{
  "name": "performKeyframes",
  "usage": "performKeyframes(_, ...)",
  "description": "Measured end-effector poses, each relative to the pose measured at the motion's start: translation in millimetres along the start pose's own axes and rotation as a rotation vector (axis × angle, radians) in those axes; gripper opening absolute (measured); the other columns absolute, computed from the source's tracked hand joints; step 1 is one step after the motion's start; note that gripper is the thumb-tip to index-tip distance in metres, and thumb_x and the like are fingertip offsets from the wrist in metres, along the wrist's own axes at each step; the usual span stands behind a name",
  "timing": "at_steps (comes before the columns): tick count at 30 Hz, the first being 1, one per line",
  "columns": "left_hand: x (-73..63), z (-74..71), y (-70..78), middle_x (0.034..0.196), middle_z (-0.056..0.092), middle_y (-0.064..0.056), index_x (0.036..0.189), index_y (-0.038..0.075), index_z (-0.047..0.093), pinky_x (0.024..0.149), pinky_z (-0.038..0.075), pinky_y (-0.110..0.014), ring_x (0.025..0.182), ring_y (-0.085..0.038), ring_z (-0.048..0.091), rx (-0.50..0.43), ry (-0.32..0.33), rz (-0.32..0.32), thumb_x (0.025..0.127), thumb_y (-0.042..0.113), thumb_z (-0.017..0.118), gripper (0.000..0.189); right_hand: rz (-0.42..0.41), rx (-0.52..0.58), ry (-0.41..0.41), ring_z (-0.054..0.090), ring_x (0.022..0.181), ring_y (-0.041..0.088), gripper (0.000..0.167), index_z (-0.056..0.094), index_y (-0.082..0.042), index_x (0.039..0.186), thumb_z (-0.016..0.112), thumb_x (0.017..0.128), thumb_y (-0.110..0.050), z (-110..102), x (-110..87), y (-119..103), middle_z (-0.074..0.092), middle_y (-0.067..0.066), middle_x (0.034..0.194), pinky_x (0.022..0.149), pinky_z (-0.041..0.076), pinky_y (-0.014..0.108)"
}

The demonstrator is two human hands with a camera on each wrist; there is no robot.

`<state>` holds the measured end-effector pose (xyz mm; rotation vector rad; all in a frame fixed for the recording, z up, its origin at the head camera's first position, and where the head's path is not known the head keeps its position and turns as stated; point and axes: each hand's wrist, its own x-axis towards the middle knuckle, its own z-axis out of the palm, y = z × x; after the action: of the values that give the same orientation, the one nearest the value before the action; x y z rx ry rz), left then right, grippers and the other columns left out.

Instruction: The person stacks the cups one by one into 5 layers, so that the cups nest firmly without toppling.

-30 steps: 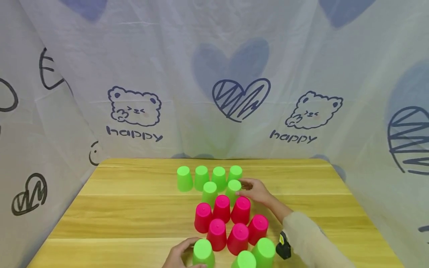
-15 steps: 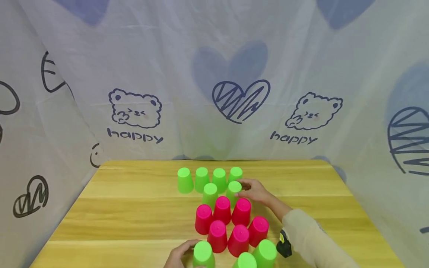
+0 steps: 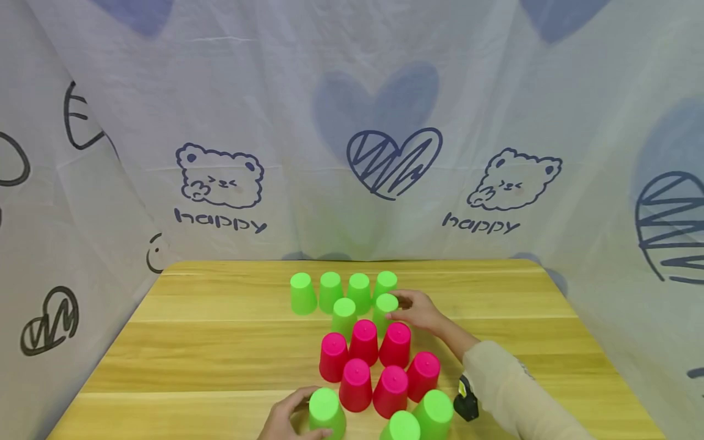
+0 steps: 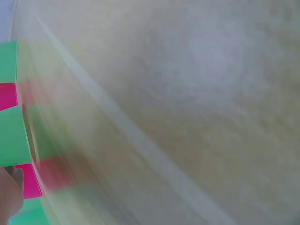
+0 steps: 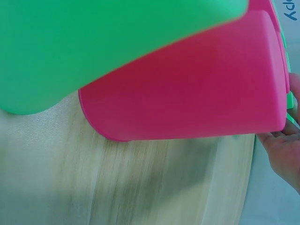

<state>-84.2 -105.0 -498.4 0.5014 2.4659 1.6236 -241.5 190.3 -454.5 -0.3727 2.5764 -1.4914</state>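
My left hand [image 3: 283,418] curls round an upside-down green cup [image 3: 327,414] near the table's front edge, thumb on its near side. Farther off, my right hand [image 3: 419,310] holds another green cup [image 3: 385,319], with thumb and fingers at its right side. Between the two hands stand several pink cups [image 3: 356,386], all bottom up. In the left wrist view only part of the left hand [image 4: 9,194] shows at the left edge, beside green and pink cups. A pink cup [image 5: 187,84] fills much of the right wrist view, with the right hand [image 5: 287,152] beyond it.
A back row of several green cups [image 3: 303,294] stands beyond the right hand's cup, and one more green cup [image 3: 344,316] to its left. Two green cups [image 3: 434,415] stand at the front right, near the right sleeve [image 3: 511,385]. A printed cloth [image 3: 308,201] hangs behind the wooden table [image 3: 192,354].
The green cup in my left hand has shifted slightly left, together with the hand. The right hand's green cup has moved slightly to the right. The other cups stay put.
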Motion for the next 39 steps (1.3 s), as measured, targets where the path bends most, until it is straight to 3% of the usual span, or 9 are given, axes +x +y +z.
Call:
performKeyframes(4, -0.8, -3.5, 1.7, 0.111, 0.065, -0.007, 0.118, 0.005, 0.056, 0.087, 0.045, -0.038, 0.096, 0.000, 0.057, -0.014, 0.033, -0.027, 0.072, 0.026, 0.078, 0.055, -0.005, 0.006, 0.012, 0.060, 0.104, 0.034, 0.047, 0.057, 0.006, 0.121, 0.071, 0.079, -0.011, -3.4, -2.2, -0.5, 0.063, 0.023, 0.114, 0.084, 0.054, 0.036)
performKeyframes(7, -1.1, -5.9, 1.5, 0.112, 0.065, -0.006, 0.118, 0.007, 0.057, 0.088, 0.046, -0.034, 0.097, 0.001, 0.057, -0.004, 0.051, -0.038, 0.072, 0.027, 0.078, 0.054, -0.006, 0.022, 0.023, 0.060, 0.104, 0.035, 0.048, 0.056, 0.007, 0.121, 0.071, 0.079, -0.011, -6.7, -4.4, -0.6, 0.062, 0.024, 0.114, 0.084, 0.054, 0.037)
performKeyframes(13, -1.5, -11.1, -0.4, 0.112, 0.065, -0.008, 0.117, 0.006, 0.057, 0.086, 0.049, -0.027, 0.098, 0.002, 0.057, 0.015, 0.100, -0.009, 0.072, 0.022, 0.079, 0.053, 0.006, 0.002, 0.045, 0.061, 0.105, 0.034, 0.048, 0.055, 0.006, 0.122, 0.071, 0.080, -0.011, -13.2, -7.7, -0.3, 0.062, 0.024, 0.116, 0.087, 0.053, 0.039)
performKeyframes(18, -0.9, -14.0, -1.2, 0.112, 0.066, -0.008, 0.115, 0.006, 0.058, 0.085, 0.051, -0.026, 0.098, 0.003, 0.056, 0.007, 0.170, -0.005, 0.070, 0.019, 0.080, 0.052, 0.019, -0.011, 0.077, 0.060, 0.105, 0.036, 0.047, 0.056, 0.006, 0.122, 0.071, 0.080, -0.011, -17.6, -9.2, 2.3, 0.061, 0.024, 0.116, 0.087, 0.053, 0.040)
performKeyframes(27, -0.3, -17.1, -6.0, 0.104, 0.068, -0.006, 0.110, 0.006, 0.061, 0.079, 0.054, -0.026, 0.091, 0.003, 0.059, 0.042, 0.286, 0.054, 0.064, 0.012, 0.083, 0.051, 0.046, -0.058, 0.123, 0.059, 0.106, 0.038, 0.049, 0.054, 0.008, 0.123, 0.070, 0.081, -0.010, -22.0, -9.7, 8.0, 0.060, 0.026, 0.119, 0.088, 0.053, 0.040)
performKeyframes(34, 0.2, -20.9, -5.3, 0.103, 0.068, -0.001, 0.109, 0.009, 0.062, 0.080, 0.053, -0.027, 0.088, 0.002, 0.059, 0.056, 0.322, 0.023, 0.062, 0.013, 0.084, 0.052, 0.083, -0.067, 0.156, 0.057, 0.110, 0.040, 0.050, 0.050, 0.010, 0.125, 0.068, 0.082, -0.009, -25.6, -6.6, 8.7, 0.057, 0.027, 0.122, 0.089, 0.053, 0.040)
performKeyframes(39, 3.6, -23.5, -7.3, 0.102, 0.069, 0.000, 0.108, 0.008, 0.063, 0.079, 0.053, -0.025, 0.088, 0.002, 0.060, 0.052, 0.359, 0.045, 0.061, 0.009, 0.084, 0.051, 0.103, -0.098, 0.199, 0.058, 0.109, 0.040, 0.050, 0.051, 0.009, 0.125, 0.068, 0.082, -0.009, -28.4, -3.6, 9.7, 0.058, 0.027, 0.120, 0.089, 0.053, 0.040)
